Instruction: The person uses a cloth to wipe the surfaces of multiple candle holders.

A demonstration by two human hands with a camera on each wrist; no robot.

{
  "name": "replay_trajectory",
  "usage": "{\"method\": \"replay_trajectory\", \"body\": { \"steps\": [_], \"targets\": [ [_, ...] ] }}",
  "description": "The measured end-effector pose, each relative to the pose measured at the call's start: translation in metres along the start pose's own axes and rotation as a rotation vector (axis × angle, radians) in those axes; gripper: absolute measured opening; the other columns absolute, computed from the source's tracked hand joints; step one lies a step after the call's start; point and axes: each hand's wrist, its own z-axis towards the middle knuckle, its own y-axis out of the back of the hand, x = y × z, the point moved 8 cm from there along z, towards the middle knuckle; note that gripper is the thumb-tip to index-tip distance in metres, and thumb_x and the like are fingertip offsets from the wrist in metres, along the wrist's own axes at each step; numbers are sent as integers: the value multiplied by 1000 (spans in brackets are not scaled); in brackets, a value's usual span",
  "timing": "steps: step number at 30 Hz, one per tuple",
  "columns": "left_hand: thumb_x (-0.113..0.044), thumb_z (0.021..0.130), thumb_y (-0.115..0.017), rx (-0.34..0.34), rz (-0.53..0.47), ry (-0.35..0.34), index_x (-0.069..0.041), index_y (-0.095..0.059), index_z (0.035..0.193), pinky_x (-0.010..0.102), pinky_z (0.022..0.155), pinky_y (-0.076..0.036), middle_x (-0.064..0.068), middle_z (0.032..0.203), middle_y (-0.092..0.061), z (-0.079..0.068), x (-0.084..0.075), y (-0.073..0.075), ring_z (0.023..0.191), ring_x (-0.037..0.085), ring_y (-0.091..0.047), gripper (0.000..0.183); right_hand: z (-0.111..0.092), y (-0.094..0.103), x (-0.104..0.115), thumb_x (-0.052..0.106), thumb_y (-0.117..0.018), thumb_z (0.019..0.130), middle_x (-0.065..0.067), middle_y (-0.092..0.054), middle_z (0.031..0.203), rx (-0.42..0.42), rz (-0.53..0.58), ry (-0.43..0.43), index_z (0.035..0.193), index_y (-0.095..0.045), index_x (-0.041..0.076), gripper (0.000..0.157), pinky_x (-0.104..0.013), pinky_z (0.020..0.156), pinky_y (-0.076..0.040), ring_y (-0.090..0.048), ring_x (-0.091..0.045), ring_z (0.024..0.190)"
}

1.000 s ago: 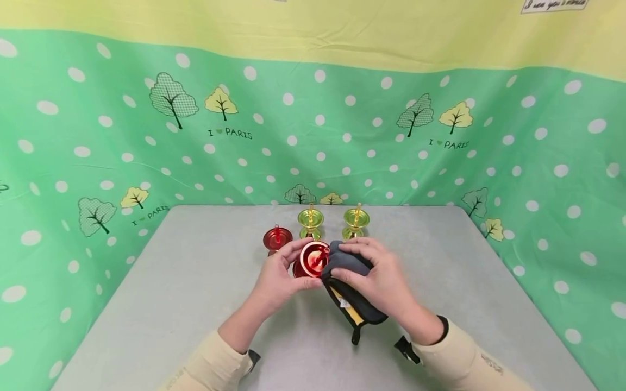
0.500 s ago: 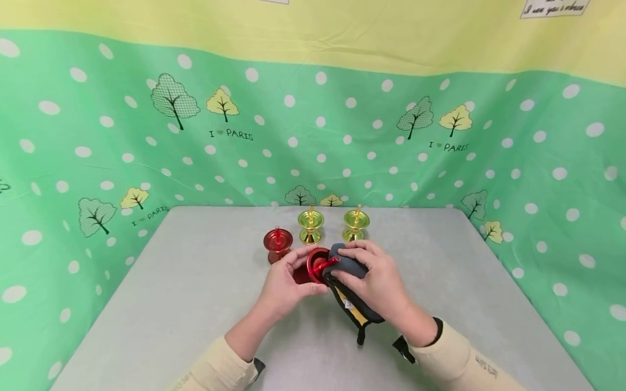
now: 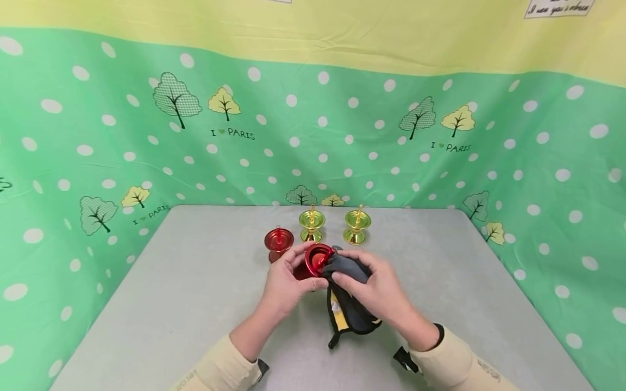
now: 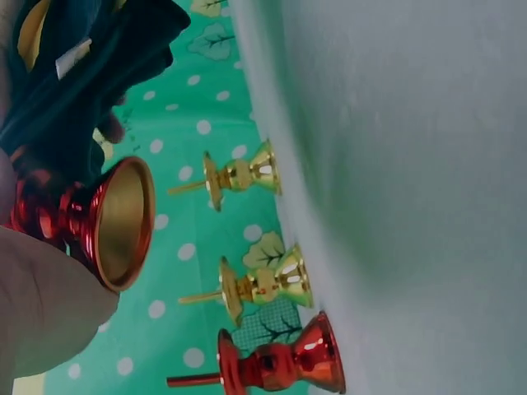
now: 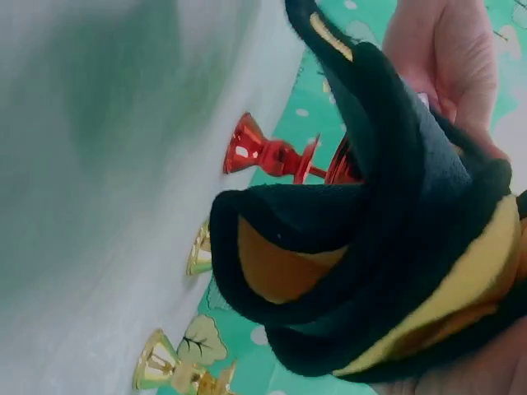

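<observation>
My left hand (image 3: 283, 285) grips a glossy red candle holder (image 3: 313, 262) above the table, tilted so its dish faces up and right. Its hollow gold-coloured base (image 4: 122, 222) shows in the left wrist view. My right hand (image 3: 383, 288) holds a bunched dark grey cloth (image 3: 359, 312) with black edging and a yellow underside, pressed against the dish and its thin spike. In the right wrist view the cloth (image 5: 412, 189) hides most of the held holder. Both hands are close together, fingers curled.
A second red candle holder (image 3: 279, 240) stands upright just behind my left hand. Two gold ones, a left one (image 3: 311, 221) and a right one (image 3: 358, 221), stand near the back of the grey table (image 3: 161, 304). A green dotted curtain (image 3: 274, 152) encloses the back and sides.
The red candle holder has turned in my left hand, and its dish has shifted slightly. The cloth has moved over the spike's tip, and its loose lower corner has swung left.
</observation>
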Motion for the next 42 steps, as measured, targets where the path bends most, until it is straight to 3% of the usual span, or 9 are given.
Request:
{"method": "replay_trajectory", "body": {
  "steps": [6,10,17,20,25,29,34,38,42],
  "targets": [
    [-10,73,-98,56,3,-35,-19,-61,148,20,99,-56,4,141,-73,-5,-2,-8,129,19,-69,84,3,6,0,15,-89,88,-9,-78,127,-40,-6,-14,125,-78,18,39,-26,85,-61,-75,-24,109],
    [-14,74,-98,76,40,-51,-19,-60,149,21,102,-56,3,142,-73,-5,-4,-11,131,22,-68,84,7,8,-3,13,-89,88,-10,-78,127,-22,25,-65,125,-77,18,40,-26,84,-61,-76,-25,108],
    [-12,79,-94,185,162,-38,-18,-51,155,49,119,-44,1,137,-76,-5,-9,-20,138,22,-64,87,13,15,-13,14,-90,86,-14,-75,130,40,-7,-172,127,-75,17,43,-32,86,-59,-72,-25,104],
    [-11,80,-94,198,171,-34,-15,-52,150,54,119,-41,4,135,-77,-3,-10,-20,137,22,-66,82,19,17,-15,14,-89,86,-14,-74,130,96,12,-180,126,-76,19,43,-36,84,-58,-70,-25,98],
    [-14,79,-96,214,200,-14,-14,-53,152,46,117,-45,6,138,-75,-2,-8,-18,138,22,-65,85,23,15,-15,18,-89,86,-16,-73,133,193,55,-181,128,-76,19,44,-39,81,-58,-69,-25,96],
    [-16,82,-95,232,207,-27,-14,-50,160,32,114,-50,6,148,-68,-4,-6,-18,142,23,-61,90,23,14,-17,19,-90,85,-16,-73,132,186,60,-185,127,-76,19,44,-38,81,-58,-68,-25,97],
    [-14,80,-96,98,137,-51,-15,-54,155,33,110,-55,4,144,-71,-6,-4,-14,136,25,-67,86,17,7,-18,22,-90,88,-15,-75,127,119,67,-174,128,-76,17,43,-31,81,-61,-72,-22,97],
    [-10,75,-98,9,140,-81,-17,-58,150,35,106,-58,3,138,-75,-7,-5,-11,129,22,-71,85,11,2,-11,23,-88,90,-15,-75,129,89,29,-130,128,-75,15,41,-26,78,-61,-74,-19,98],
    [-11,75,-98,86,136,-58,-20,-59,149,27,108,-55,-1,139,-74,-7,-5,-13,133,20,-68,85,8,4,-4,19,-89,88,-13,-76,130,79,-11,-79,125,-77,16,38,-26,81,-60,-73,-19,102]
  ]
}}
